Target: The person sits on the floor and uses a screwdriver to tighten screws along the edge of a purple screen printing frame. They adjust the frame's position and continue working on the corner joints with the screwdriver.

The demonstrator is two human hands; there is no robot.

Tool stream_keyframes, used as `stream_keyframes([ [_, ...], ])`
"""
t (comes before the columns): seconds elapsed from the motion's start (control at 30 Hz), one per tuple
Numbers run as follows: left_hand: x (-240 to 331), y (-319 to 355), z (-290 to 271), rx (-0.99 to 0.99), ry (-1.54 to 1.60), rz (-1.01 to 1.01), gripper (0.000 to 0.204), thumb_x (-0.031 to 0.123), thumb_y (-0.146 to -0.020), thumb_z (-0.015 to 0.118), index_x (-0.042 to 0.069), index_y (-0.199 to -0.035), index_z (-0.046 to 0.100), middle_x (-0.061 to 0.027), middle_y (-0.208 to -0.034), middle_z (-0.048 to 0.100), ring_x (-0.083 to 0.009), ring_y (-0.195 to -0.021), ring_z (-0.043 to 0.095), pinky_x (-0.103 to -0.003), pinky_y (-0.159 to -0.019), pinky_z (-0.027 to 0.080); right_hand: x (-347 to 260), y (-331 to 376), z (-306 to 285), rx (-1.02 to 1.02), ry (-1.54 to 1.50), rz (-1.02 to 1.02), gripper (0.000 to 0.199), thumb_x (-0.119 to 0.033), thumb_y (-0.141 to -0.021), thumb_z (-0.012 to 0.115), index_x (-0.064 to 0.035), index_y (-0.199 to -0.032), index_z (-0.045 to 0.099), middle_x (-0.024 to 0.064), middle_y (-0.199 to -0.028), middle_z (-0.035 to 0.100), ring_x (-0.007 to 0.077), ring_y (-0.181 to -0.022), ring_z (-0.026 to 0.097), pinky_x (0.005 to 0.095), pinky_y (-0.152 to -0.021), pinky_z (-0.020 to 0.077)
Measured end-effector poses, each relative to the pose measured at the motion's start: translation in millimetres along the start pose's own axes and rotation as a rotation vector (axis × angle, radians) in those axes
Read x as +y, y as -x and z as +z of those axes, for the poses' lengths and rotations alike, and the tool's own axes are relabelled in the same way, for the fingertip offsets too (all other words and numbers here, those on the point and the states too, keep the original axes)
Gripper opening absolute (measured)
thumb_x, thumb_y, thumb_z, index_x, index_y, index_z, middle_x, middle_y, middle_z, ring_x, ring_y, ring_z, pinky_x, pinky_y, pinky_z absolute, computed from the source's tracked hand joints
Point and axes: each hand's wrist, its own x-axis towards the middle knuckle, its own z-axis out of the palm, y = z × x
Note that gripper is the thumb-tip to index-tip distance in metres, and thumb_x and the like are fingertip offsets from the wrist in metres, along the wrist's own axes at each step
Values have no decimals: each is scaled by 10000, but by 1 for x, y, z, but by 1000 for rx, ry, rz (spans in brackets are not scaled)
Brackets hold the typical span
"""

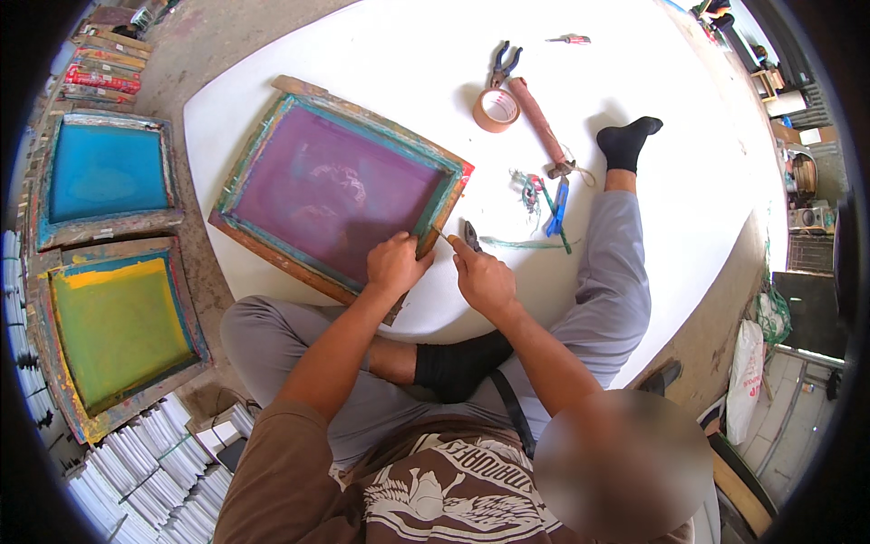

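A wooden silk-screen frame (pixel 285 263) with purple mesh lies tilted on the white surface before my crossed legs. My left hand (pixel 395 265) is closed over its near right corner, pressing the wood. In my right hand (pixel 487 283) a thin pointed tool (pixel 452 238) is pinched, its tip at the frame's right edge; the fingers hide most of its handle. Just beyond that hand lie black-handled pliers (pixel 471 236). Farther right are a blue cutter (pixel 558 208), a thin green stick (pixel 554 216) and a tangle of colored threads (pixel 526 189).
A hammer (pixel 536 118), a brown tape roll (pixel 496 110), other pliers (pixel 505 65) and a small red screwdriver (pixel 571 40) lie beyond. Blue (pixel 109 172) and yellow-green (pixel 122 326) screens stand left, near stacked papers (pixel 149 462). My outstretched foot (pixel 628 140) is at the right.
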Motion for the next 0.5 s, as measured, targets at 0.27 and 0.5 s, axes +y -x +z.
stream_keyframes([
  [0.27,1,-3,0,-28,62,10,353,387,-859,794,42,-920,753,-136,-913,707,-365,-792,739,-487,-711,608,-20,-2,-21,-119,101,45,410,-221,-1051,517,-236,-1461,523,213,-991,760,445,-906,753,577,-813,590],
  [0.5,-9,-2,15,69,111,115,301,306,-824,822,24,-835,716,-136,-828,659,-359,-710,705,-483,-671,592,-48,-6,-19,-186,211,48,466,-130,-1011,518,-36,-1466,483,260,-957,754,432,-894,768,543,-802,621],
])
